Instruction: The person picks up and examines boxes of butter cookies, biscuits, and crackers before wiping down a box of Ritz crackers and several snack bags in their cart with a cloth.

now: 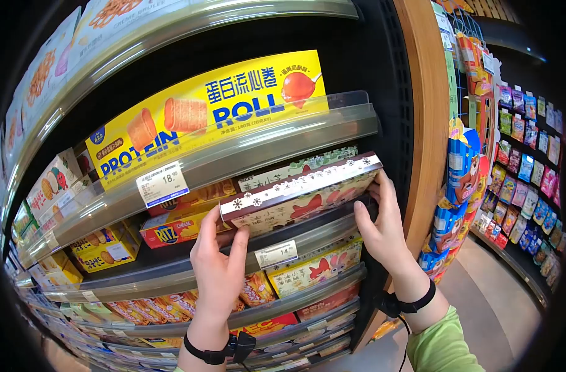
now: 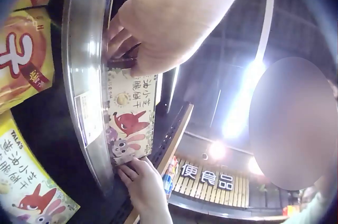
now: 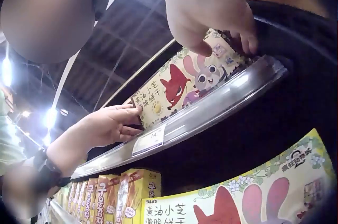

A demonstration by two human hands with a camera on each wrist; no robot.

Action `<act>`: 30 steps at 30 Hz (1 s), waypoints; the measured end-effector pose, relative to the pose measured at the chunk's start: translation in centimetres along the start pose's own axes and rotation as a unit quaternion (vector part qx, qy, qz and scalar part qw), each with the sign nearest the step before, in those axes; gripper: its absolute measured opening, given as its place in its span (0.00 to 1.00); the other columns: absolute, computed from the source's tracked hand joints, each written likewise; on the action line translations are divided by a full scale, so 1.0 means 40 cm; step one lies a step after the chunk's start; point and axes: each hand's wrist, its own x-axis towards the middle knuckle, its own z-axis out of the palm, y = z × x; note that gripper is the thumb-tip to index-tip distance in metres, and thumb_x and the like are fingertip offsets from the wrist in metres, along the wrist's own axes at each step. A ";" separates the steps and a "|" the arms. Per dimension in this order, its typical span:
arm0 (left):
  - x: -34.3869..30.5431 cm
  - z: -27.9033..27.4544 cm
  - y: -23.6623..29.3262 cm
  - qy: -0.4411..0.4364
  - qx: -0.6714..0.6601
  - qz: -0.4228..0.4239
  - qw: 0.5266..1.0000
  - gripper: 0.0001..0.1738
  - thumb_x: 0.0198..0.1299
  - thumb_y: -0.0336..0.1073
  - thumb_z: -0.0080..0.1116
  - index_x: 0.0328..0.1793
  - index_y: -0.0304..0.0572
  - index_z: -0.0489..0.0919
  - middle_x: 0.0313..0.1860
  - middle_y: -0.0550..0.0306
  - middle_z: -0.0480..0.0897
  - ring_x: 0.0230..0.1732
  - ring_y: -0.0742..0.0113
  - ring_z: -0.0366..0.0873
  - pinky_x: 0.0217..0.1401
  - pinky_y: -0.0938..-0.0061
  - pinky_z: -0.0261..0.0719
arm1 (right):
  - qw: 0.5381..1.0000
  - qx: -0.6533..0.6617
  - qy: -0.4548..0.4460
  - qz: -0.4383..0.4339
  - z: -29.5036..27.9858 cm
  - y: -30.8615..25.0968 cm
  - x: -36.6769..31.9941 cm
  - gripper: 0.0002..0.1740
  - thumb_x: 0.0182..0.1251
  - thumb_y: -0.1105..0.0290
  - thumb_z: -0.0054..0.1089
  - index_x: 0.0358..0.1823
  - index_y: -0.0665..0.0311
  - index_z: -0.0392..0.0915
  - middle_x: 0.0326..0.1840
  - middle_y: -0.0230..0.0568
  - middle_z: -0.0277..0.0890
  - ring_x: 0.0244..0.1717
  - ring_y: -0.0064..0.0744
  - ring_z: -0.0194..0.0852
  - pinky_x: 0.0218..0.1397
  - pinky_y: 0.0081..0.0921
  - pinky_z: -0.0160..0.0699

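Note:
A biscuit box [image 1: 320, 206] with a red fox, a pink rabbit and a dark, flower-printed top edge is tilted at the shelf lip. My left hand [image 1: 218, 270] grips its left end, thumb on the front face. At the other end, my right hand [image 1: 385, 226] has its fingers round the corner. The right wrist view shows the fox-and-rabbit face of the box [image 3: 177, 87] just above the shelf rail [image 3: 206, 100]. Behind it stands a similar flower-printed box [image 1: 295, 168], partly covered.
Ritz cracker boxes [image 1: 177, 232] sit left of the held box. Overhead, a yellow Protein Roll box [image 1: 196, 118] stands behind a clear shelf lip. One shelf below is another fox-and-rabbit box [image 1: 314, 268]. A wooden shelf end [image 1: 419, 93] rises at right, with hanging snack bags [image 1: 463, 167] beyond.

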 end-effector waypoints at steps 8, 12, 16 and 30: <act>0.067 0.004 -0.021 -0.058 0.045 -0.105 0.992 0.20 0.64 0.36 0.59 0.57 0.30 0.73 0.38 0.49 0.85 0.36 0.70 0.81 0.41 0.74 0.78 | 0.998 -0.007 -0.030 0.058 0.009 -0.016 0.059 0.35 0.64 0.68 0.55 0.68 0.76 0.53 0.59 0.66 0.67 0.62 0.58 0.68 0.65 0.38 0.66; 0.080 0.015 -0.030 -0.104 -0.030 -0.120 0.987 0.20 0.65 0.35 0.57 0.57 0.27 0.73 0.45 0.47 0.84 0.45 0.70 0.79 0.49 0.73 0.76 | 0.990 0.042 -0.044 0.128 0.009 -0.011 0.064 0.35 0.64 0.68 0.55 0.68 0.78 0.53 0.55 0.66 0.71 0.59 0.58 0.71 0.63 0.38 0.68; 0.086 0.015 -0.052 -0.130 -0.076 -0.131 0.980 0.20 0.64 0.33 0.57 0.56 0.24 0.73 0.47 0.46 0.83 0.47 0.70 0.78 0.52 0.73 0.75 | 0.993 0.048 -0.044 0.094 0.008 -0.006 0.068 0.33 0.64 0.68 0.55 0.66 0.80 0.56 0.56 0.65 0.71 0.60 0.56 0.71 0.64 0.37 0.67; 0.089 -0.035 -0.032 -0.004 -0.083 -0.108 0.991 0.16 0.64 0.33 0.59 0.50 0.24 0.78 0.41 0.53 0.84 0.41 0.78 0.76 0.47 0.81 0.74 | 0.995 0.098 0.009 -0.018 0.055 -0.007 0.080 0.23 0.67 0.79 0.47 0.63 0.79 0.63 0.56 0.59 0.70 0.57 0.52 0.72 0.61 0.33 0.67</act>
